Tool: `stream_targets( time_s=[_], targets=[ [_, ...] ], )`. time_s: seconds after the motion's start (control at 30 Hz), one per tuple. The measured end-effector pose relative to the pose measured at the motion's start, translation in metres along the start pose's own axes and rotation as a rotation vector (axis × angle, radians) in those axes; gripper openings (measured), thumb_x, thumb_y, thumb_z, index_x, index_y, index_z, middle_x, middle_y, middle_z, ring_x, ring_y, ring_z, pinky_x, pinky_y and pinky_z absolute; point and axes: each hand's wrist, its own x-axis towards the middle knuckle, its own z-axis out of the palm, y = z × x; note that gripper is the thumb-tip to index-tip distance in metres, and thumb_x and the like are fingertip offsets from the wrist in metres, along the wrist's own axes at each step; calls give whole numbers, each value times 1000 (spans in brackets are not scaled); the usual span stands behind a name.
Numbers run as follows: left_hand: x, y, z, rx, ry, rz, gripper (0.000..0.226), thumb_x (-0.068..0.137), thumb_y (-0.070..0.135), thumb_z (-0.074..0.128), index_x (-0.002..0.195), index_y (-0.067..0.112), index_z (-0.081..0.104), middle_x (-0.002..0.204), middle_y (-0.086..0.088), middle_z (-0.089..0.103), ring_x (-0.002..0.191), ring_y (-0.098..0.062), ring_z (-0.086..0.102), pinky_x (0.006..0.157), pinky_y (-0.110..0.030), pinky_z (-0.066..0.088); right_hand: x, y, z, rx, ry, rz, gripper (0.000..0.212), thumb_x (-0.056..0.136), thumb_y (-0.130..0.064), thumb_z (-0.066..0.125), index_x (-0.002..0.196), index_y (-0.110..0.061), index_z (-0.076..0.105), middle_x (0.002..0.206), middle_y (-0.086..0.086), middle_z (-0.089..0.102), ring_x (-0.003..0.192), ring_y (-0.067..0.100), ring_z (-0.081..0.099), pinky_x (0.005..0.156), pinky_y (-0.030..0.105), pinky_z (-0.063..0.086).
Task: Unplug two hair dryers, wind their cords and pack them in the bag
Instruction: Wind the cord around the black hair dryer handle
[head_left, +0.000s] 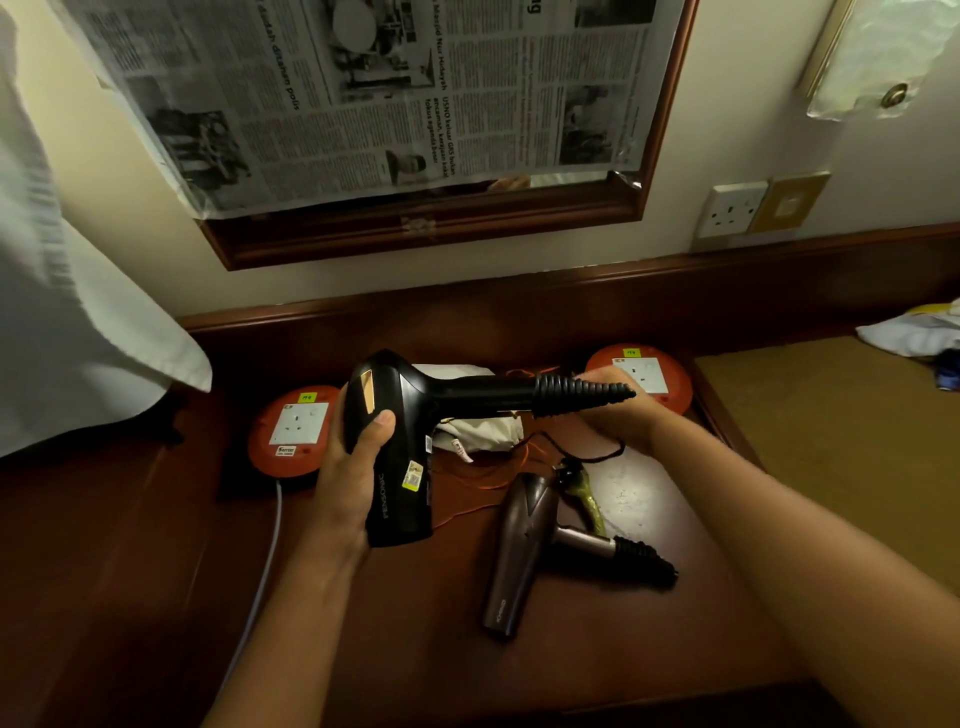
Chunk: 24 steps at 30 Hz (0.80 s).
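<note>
Brown dryer (524, 551): lies on the table (130, 571), nearest, untouched
Left hand (358, 467): wrapped around the black dryer's (395, 441) barrel, lifted off the table
Right hand (618, 410): closed at its handle end, grip partly hidden
Bag (478, 431): white, behind the dryer, between two orange socket reels (291, 436)

**Dark wooden desk and what lies on it**

I see a dark wooden desk (156, 597). Near its back edge lie two orange socket reels (291, 436) (644, 376) with a pale cloth bag (478, 431) between them. Toward the right edge a brown hair dryer (524, 551) lies flat beside loose orange cord (483, 486).
</note>
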Motion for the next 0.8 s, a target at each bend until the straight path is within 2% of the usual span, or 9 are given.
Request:
stream_targets(
  time_s=[0.03, 0.1, 0.17, 0.23, 0.37, 0.47, 0.53, 0.63, 0.8],
  targets=[
    [0, 0, -1, 11, -5, 7, 41, 76, 34, 66, 111, 53, 55, 115, -3, 64, 98, -28, 66, 75, -42, 54, 4, -5, -4, -94, -7, -47, 17, 85, 3, 60, 72, -7, 63, 66, 3, 57, 59, 11, 51, 49, 12, 42],
    [0, -2, -3, 30, -15, 8, 46, 83, 30, 67, 121, 47, 49, 115, -4, 63, 97, -27, 66, 72, -39, 54, 11, -16, -10, -206, -26, -79, 5, 86, -12, 66, 81, -13, 68, 78, 1, 66, 71, 12, 61, 59, 16, 48],
    [-1, -4, -5, 56, -19, 27, 57, 79, 32, 68, 131, 41, 45, 115, -5, 63, 96, -26, 66, 69, -38, 54, 15, -24, -15, -242, -34, -99, 6, 86, -21, 68, 86, -16, 71, 85, 3, 69, 79, 15, 66, 68, 25, 53],
    [-1, -5, -7, 84, -16, 35, 66, 76, 36, 69, 136, 39, 42, 118, -5, 61, 99, -27, 65, 71, -37, 55, 15, -33, -17, -293, -22, -143, 8, 85, -21, 69, 88, -14, 73, 86, 5, 71, 81, 18, 68, 72, 30, 56],
    [-1, -8, -9, 157, -2, 96, 60, 86, 26, 65, 138, 39, 38, 121, 2, 59, 105, -19, 63, 77, -32, 55, 13, -49, -10, -511, 7, -247, 10, 85, -24, 69, 88, -16, 75, 80, -6, 68, 75, 8, 63, 66, 21, 50],
    [1, -11, -8, 228, 4, 148, 72, 84, 28, 70, 144, 35, 32, 130, 2, 57, 114, -16, 60, 90, -35, 53, 9, -51, 4, -704, 10, -339, 13, 87, -28, 65, 90, -19, 74, 83, -6, 68, 78, 11, 63, 72, 31, 55],
    [2, -14, -8, 224, 40, 159, 70, 86, 27, 69, 144, 34, 32, 132, 1, 56, 117, -16, 58, 96, -40, 51, 3, -52, 13, -766, 36, -331, 14, 89, -29, 62, 90, -21, 73, 84, -3, 68, 77, 16, 62, 71, 38, 56],
    [0, -17, -8, 215, 82, 159, 71, 81, 38, 70, 142, 39, 33, 133, 2, 54, 120, -19, 56, 98, -48, 49, -11, -53, 30, -832, 96, -343, 22, 93, -29, 52, 89, -16, 69, 83, 2, 66, 77, 23, 60, 69, 38, 53],
    [-4, -22, -11, 203, 156, 167, 75, 74, 49, 68, 141, 41, 35, 136, 3, 53, 122, -18, 53, 98, -47, 49, -38, -52, 59, -763, 110, -191, 23, 95, -21, 40, 95, -10, 60, 94, 12, 64, 85, 32, 59, 71, 38, 49]
  ],
)
